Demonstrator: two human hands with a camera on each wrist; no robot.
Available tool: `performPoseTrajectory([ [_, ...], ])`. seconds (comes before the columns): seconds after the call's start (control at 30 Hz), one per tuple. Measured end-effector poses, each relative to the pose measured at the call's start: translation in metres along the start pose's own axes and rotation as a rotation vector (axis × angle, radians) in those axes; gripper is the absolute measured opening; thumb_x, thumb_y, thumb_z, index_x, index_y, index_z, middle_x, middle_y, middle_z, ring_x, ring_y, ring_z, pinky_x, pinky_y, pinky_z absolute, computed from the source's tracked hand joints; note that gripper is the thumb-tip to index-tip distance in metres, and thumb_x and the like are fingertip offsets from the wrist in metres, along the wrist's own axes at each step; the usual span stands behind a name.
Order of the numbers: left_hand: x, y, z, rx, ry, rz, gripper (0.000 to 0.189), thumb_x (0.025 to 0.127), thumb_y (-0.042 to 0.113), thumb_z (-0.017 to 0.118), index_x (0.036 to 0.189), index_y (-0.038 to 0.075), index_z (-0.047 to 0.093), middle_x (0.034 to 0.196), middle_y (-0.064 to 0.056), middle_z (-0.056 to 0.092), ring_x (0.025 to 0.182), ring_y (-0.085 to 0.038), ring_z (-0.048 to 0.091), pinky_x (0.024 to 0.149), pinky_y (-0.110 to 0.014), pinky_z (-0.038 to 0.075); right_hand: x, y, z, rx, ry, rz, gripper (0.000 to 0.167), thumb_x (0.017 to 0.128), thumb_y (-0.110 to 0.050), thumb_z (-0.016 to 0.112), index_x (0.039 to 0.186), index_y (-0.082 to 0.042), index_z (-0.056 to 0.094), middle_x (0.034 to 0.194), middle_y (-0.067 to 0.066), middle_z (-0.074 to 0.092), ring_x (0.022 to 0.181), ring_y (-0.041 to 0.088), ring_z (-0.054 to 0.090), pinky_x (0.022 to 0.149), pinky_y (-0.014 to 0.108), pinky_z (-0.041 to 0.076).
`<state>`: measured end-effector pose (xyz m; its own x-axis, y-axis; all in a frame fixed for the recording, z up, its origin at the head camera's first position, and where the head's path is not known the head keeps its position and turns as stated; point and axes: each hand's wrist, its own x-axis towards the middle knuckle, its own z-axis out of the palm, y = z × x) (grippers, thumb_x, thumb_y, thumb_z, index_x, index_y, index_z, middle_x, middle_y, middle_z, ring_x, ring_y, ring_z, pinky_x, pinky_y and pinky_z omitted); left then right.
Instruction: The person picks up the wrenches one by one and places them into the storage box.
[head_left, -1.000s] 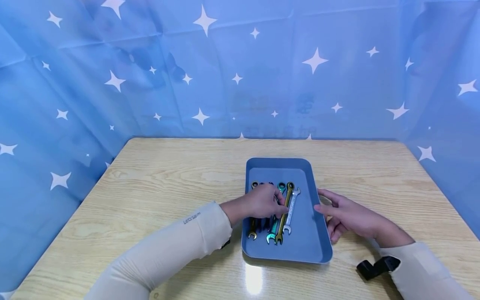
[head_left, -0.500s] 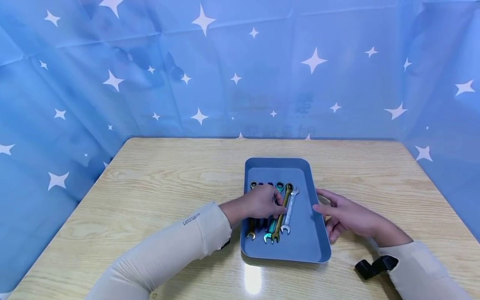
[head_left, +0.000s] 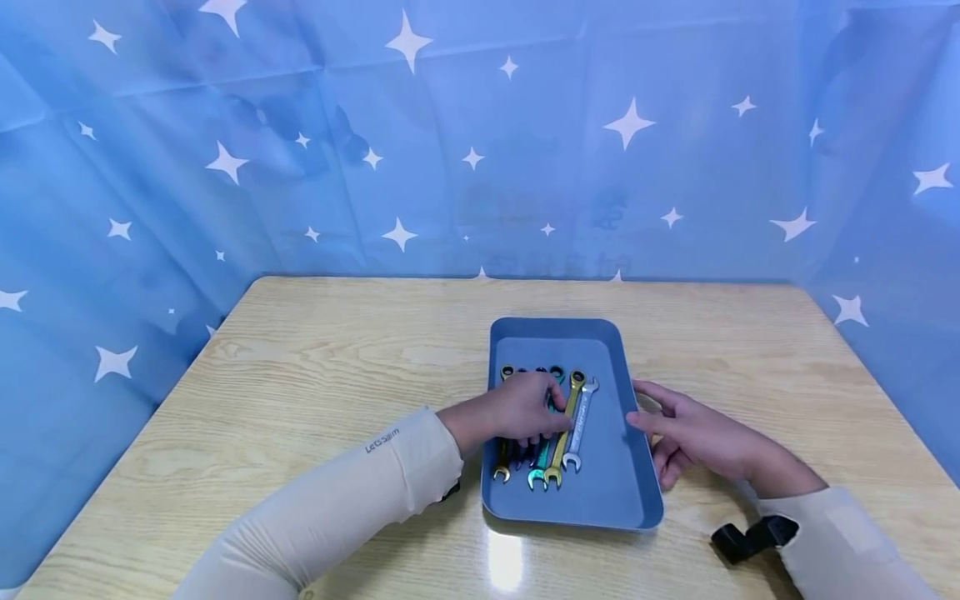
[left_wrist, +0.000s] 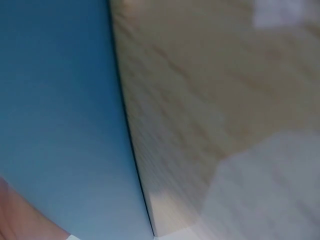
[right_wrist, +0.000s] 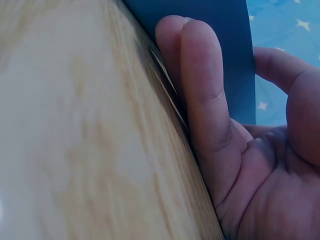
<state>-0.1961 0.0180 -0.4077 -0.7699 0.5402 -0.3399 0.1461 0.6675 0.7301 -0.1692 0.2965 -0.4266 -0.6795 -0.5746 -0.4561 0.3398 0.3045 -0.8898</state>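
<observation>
A grey-blue tray (head_left: pixel 603 500) holds several wrenches side by side. My left hand (head_left: pixel 525 404) reaches in from the left with curled fingers. Its thumb and forefinger grip the gold ratcheting wrench (head_left: pixel 558 458) near mid-length. A green ratcheting wrench (head_left: pixel 538 475) lies just left of it, partly under the hand; a silver wrench (head_left: pixel 581 421) lies to its right. Another gold wrench (head_left: pixel 502 467) and purple wrenches (head_left: pixel 522 454) are mostly hidden by the hand. My right hand (head_left: pixel 693 433) holds the tray's right side, thumb at the rim, fingers (right_wrist: pixel 202 80) against the outer wall.
The tray stands on a wood-grain table (head_left: pixel 360 358). Behind and at the sides hangs a blue cloth (head_left: pixel 480 200) with white stars. A black wrist mount (head_left: pixel 753 537) sits at my right sleeve. The left wrist view shows mainly the tray's outer wall (left_wrist: pixel 65 110) and tabletop.
The green wrench has shifted slightly left, and the lower ends of the green and gold wrenches have moved a little. The left hand stays over them; the right hand keeps its place.
</observation>
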Motion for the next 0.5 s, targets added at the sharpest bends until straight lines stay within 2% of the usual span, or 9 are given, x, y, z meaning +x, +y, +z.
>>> performPoseTrajectory([
  [0.37,0.0009,-0.0002,0.0014,-0.008,0.009,0.009,0.016,0.096,0.026,0.068,0.099,0.015,0.058,0.067,-0.003,0.066,0.05,-0.016,0.061,0.047,-0.029,0.054,0.001,0.0006,-0.0013,-0.002,-0.004,-0.006,0.081,0.109,-0.033,0.041,0.157,-0.013,-0.021,0.081,0.015,0.072,0.066,0.02,0.072,0.064,0.044,0.06],
  [0.43,-0.0011,0.0004,0.0014,0.015,0.023,0.015,0.016,0.098,0.028,0.065,0.104,0.014,0.058,0.064,-0.003,0.065,0.048,-0.016,0.062,0.047,-0.029,0.054,0.0014,0.0015,-0.0016,-0.001,-0.005,-0.006,0.081,0.109,-0.034,0.041,0.157,-0.013,-0.021,0.081,0.014,0.072,0.066,0.02,0.072,0.064,0.044,0.061],
  [0.5,-0.0053,0.0018,0.0001,0.08,0.055,0.039,0.019,0.101,0.031,0.06,0.111,0.014,0.058,0.061,-0.001,0.062,0.046,-0.014,0.059,0.046,-0.026,0.051,0.002,0.002,-0.0017,-0.006,-0.004,-0.011,0.081,0.109,-0.034,0.041,0.157,-0.013,-0.02,0.081,0.014,0.072,0.066,0.02,0.071,0.064,0.044,0.06],
])
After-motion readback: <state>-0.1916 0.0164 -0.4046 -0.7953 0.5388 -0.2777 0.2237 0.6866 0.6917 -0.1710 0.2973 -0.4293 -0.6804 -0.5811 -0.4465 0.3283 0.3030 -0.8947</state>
